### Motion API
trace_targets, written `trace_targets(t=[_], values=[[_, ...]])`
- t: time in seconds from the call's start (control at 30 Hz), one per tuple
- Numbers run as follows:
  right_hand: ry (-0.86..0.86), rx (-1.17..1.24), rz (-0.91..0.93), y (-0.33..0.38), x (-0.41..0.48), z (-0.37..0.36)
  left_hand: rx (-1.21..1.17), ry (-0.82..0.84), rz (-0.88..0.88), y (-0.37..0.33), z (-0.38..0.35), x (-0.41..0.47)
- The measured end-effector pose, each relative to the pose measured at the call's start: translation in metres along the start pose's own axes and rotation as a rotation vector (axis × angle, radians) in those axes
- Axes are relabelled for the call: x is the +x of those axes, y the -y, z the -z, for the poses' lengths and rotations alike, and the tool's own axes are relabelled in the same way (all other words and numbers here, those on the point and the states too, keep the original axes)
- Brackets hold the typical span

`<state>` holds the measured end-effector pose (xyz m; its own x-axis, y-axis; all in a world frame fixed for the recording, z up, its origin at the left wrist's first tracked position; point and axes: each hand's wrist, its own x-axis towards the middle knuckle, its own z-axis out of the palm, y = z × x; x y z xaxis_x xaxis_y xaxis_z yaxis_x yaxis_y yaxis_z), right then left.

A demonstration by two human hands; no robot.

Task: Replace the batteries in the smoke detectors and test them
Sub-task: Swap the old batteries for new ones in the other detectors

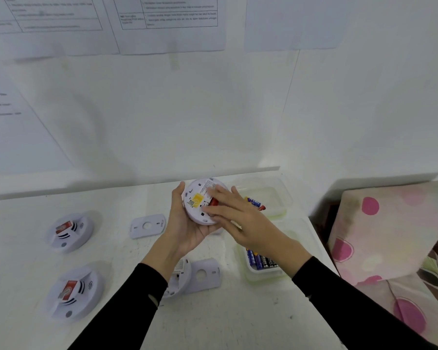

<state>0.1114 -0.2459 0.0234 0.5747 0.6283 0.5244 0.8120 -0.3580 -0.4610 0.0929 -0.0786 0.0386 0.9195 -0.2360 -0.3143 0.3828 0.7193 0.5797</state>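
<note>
My left hand point(187, 227) grips a round white smoke detector point(200, 198) above the table, its back turned up, showing a yellow label and a red part in the battery bay. The straight fingers of my right hand point(240, 215) press on that red part. A clear tray point(263, 271) near my right wrist holds several blue and black batteries point(257, 258). A second clear tray point(276, 198) behind my right hand holds another battery point(254, 202). I cannot tell whether a battery sits in the bay.
Two smoke detectors point(70, 232) point(74, 290) lie face up at the left of the white table. A mounting plate point(147, 226) lies left of my hand. Another detector point(177, 279) and plate point(205, 275) lie under my left forearm. A dotted cloth point(390, 236) is at right.
</note>
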Motion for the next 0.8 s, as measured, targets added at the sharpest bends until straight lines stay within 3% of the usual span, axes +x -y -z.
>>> trace_targets(t=[0.07,0.23,0.3,0.4,0.47,0.57,0.63,0.8], values=[[-0.096,-0.002,-0.011,0.0,-0.003,0.001,0.016,0.013,0.002,-0.002,0.0,-0.002],[-0.586,0.459,-0.558,0.003,0.012,0.028,0.112,-0.024,-0.045,-0.009,0.01,-0.01],[-0.526,0.334,-0.736,-0.024,0.015,0.034,0.138,-0.059,-0.083,-0.017,0.022,-0.015],[-0.152,0.037,-0.926,-0.06,0.012,0.026,0.213,-0.147,-0.132,-0.029,0.041,-0.023],[0.035,-0.099,-0.987,-0.073,0.011,0.018,0.267,-0.249,-0.166,-0.037,0.055,-0.026],[0.169,-0.235,-1.019,-0.076,0.014,0.009,0.322,-0.391,-0.193,-0.046,0.078,-0.028],[0.157,-0.298,-1.0,-0.072,0.017,0.006,0.384,-0.482,-0.201,-0.052,0.093,-0.032],[-0.116,-0.216,-0.799,-0.02,0.034,-0.018,0.602,-0.632,-0.268,-0.07,0.129,-0.045]])
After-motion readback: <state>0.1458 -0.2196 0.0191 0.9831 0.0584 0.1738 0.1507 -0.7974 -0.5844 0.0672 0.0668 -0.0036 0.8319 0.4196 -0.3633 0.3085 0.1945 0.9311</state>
